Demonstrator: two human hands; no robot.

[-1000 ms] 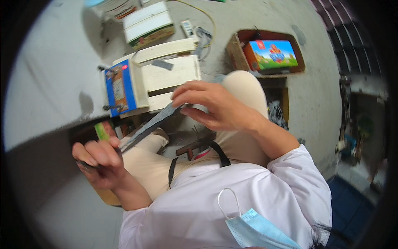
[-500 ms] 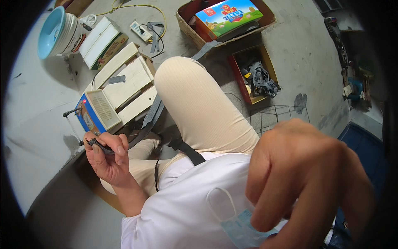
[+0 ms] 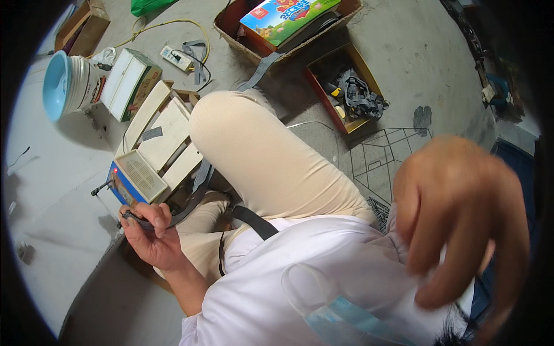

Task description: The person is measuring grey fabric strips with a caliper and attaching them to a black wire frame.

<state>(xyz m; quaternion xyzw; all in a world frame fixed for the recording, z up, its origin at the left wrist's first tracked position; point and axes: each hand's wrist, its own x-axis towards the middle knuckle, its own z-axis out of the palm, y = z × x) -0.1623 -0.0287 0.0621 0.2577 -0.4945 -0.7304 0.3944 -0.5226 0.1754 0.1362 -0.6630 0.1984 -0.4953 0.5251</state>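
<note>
My left hand (image 3: 153, 239) is closed in a pinch on the end of a long dark grey fabric strap (image 3: 193, 205). From the fingers the strap curves past my thigh and up beside the white wooden slats. Another length of grey strap (image 3: 259, 72) runs from behind my raised knee to the cardboard box (image 3: 314, 43); whether the two are one piece is hidden. My right hand (image 3: 461, 207) is close in front at the right, blurred, fingers pointing down. Its thumb and fingertips are not clear, and nothing shows in it.
A small radio (image 3: 138, 176) stands on a low white slatted stool (image 3: 164, 132). Beyond are a white-and-green box (image 3: 133, 83), blue basin (image 3: 56, 86) and power strip (image 3: 176, 57). A red-gold box (image 3: 320, 86) holds grey tangled strips. A wire rack (image 3: 375, 155) lies on the floor.
My right hand has moved up and right in the view, its fingers now hanging lower. My left hand keeps its pinch on the strap. The whole view has shifted slightly.
</note>
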